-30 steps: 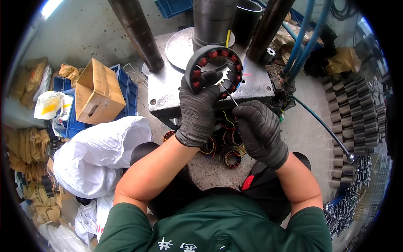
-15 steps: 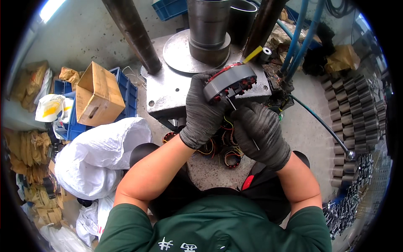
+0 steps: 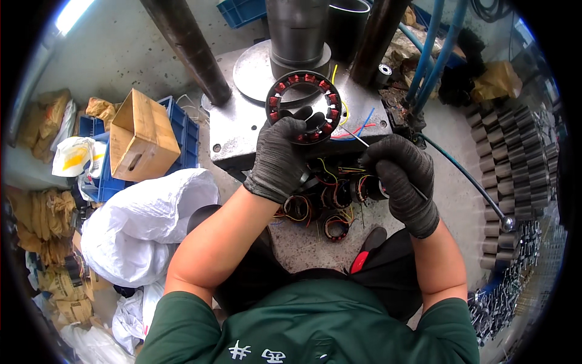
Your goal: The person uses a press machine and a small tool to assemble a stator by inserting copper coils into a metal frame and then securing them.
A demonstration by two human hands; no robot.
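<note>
My left hand (image 3: 280, 155), in a dark grey glove, is closed on the lower left rim of a motor stator (image 3: 333, 97), a black ring with red copper coils around its inside. The ring's open face is toward me, above the metal press plate. Yellow, red and blue wires (image 3: 357, 131) trail from its right side. My right hand (image 3: 403, 176), gloved alike, grips a thin metal rod (image 3: 353, 136); its tip points up and left toward the ring's lower right edge. Whether the tip touches the ring I cannot tell.
Several wired stators (image 3: 335, 227) lie on the floor below the plate. The press plate (image 3: 242, 130) carries a thick steel cylinder (image 3: 296, 30) between dark columns. On the left are a cardboard box (image 3: 145, 136), blue crates and a white sack (image 3: 139, 230); stacked metal cylinders (image 3: 515, 170) stand right.
The stator has turned from nearly edge-on to face me and moved a little left. My right hand, with the rod, has drawn away to the right. Coloured wires now show beside the ring.
</note>
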